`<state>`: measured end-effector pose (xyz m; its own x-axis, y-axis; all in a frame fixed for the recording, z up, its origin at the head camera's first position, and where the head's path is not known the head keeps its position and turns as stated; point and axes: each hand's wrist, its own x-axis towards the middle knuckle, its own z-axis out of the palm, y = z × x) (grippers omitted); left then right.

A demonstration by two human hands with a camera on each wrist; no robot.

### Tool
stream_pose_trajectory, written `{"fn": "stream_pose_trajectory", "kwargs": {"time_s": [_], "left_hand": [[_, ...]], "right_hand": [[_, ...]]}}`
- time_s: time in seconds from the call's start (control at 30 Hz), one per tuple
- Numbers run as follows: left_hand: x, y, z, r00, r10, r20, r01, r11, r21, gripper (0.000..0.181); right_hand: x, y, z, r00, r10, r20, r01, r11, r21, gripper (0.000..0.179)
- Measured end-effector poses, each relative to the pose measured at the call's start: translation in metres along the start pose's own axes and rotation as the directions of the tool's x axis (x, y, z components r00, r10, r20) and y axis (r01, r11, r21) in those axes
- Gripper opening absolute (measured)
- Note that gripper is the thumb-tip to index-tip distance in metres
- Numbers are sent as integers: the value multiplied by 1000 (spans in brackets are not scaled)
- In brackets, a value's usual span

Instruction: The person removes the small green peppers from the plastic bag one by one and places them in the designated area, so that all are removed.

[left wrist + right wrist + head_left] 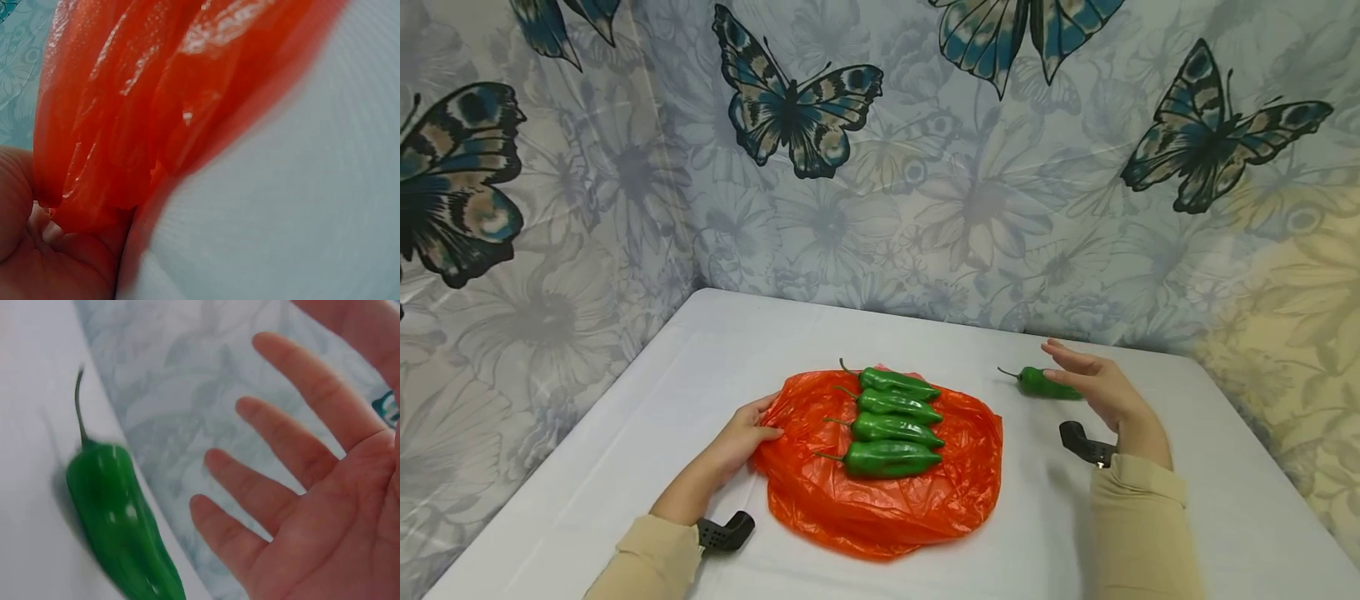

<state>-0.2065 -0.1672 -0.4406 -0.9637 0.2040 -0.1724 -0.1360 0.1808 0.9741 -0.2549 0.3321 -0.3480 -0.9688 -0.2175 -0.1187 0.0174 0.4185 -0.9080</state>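
Fingers straight and spread wide, my right hand [1108,393] hovers beside a single glossy green pepper with a thin curved stem [1032,383], gripping nothing. From the right wrist I see the palm and the pepper with a gap between them. That pepper lies on its side near the far edge of the white cloth-covered tabletop [1225,500], its stem pointing left.

My left hand [739,435] pinches the left edge of a crumpled red-orange plastic bag [880,504], the thin film gathered between thumb and fingers. Across the bag lie four long green peppers [895,427], side by side in a column running away from me, every stem to the left and every tip to the right.

Beige sleeves [1142,517] cover my forearms, and a black curved device [726,532] sits at each wrist. Behind the tabletop hangs grey-blue floral fabric [985,208] printed with large dark butterflies [790,121].
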Motion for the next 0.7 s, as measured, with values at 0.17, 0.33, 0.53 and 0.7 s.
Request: {"fn": "stream_pose_trajectory", "kwargs": {"time_s": [0.17,0.33,0.53,0.7], "left_hand": [[2,0,0,1000,2,7,-2,1000,0,63],[3,1,-2,1000,8,10,-8,1000,-7,64],[2,2,-1,1000,-2,23,2,1000,-9,63],[1,3,0,1000,-13,19,13,1000,-9,63]], "right_hand": [[-7,-10,25,999,-42,-30,44,997,65,61],[-11,-16,56,996,-83,-41,87,986,140,60],[-11,-15,88,991,-136,-4,134,972,195,60],[-11,-9,111,971,-218,94,195,958,208,58]]}}
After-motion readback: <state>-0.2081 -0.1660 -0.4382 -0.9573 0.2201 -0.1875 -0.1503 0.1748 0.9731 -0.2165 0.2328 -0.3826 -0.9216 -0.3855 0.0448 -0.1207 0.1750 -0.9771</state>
